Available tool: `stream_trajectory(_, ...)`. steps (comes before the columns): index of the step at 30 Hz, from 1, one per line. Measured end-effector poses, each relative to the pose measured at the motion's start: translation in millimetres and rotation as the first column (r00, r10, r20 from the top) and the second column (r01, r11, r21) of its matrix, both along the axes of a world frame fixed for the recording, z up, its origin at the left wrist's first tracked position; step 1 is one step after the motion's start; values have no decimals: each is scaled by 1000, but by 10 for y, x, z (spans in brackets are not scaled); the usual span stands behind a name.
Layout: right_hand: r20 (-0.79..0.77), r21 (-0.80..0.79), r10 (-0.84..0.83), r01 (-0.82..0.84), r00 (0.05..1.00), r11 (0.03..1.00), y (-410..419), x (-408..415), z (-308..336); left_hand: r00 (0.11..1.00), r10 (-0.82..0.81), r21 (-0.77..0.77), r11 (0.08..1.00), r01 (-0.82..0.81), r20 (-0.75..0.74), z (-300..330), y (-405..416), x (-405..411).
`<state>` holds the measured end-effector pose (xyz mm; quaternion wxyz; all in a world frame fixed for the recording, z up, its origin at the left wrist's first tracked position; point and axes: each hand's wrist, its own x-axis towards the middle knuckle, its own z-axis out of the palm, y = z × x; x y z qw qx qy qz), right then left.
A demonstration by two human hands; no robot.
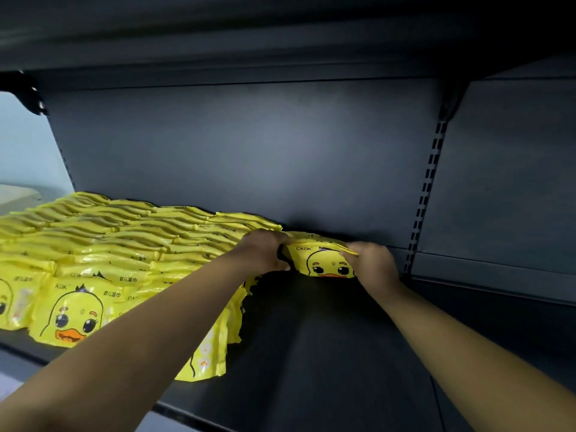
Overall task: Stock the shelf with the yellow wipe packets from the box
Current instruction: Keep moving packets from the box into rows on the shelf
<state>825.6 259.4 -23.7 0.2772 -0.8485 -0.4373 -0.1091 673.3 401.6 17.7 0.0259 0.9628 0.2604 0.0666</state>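
Yellow wipe packet (324,260) with the duck face is right at the back of the shelf (327,338), up against the rear panel (249,151), standing on its lower edge and facing out, just beside the end of the stocked rows (109,251). Both hands are on it: the left hand (265,252) curls round its left edge, the right hand (372,265) pinches the right edge and top corner, so each grip is closed on the packet. Both arms reach long and nearly straight, deep into the bay, wrists angled inward toward each other. The danger, as I read it: the packet is soft, and if released while upright with nothing behind or beside it on the right, it may slump forward or sideways. The left forearm also passes low over the front packets, so a careless pull back could drag them off the shelf lip. The box is not in view.
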Motion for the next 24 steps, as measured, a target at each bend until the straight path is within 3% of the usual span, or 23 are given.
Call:
stream_trajectory(3, -68, -2, -34, 34, 997, 999, 80, 87, -68, 1000, 25, 49, 998, -25, -3, -17, 81, 121)
stream_trajectory(8, -280, 188, -72, 128, 957, 974, 233, 122, -106, 996, 77, -4, 997, -77, 51, -30, 185, 236)
stream_trajectory(11, -524, 313, -43, 239, 851, 919, 296, 161, -133, 997, 72, -61, 996, -71, 21, -53, 261, 274)
stream_trajectory(13, -595, 338, -21, 274, 803, 900, 320, 152, -151, 997, 75, -47, 996, -75, -12, -68, 287, 300)
stream_trajectory(17, -709, 356, 132, 190, 692, 915, 319, 98, -130, 992, 108, 28, 994, -107, -69, -58, 296, 345)
stream_trajectory(20, -684, 320, 133, 132, 718, 938, 276, 89, -194, 990, 141, 38, 989, -140, -25, -47, 306, 371)
stream_trajectory(24, -622, 300, 43, 187, 782, 935, 289, 87, -276, 990, 140, 74, 987, -139, 1, -46, 283, 373)
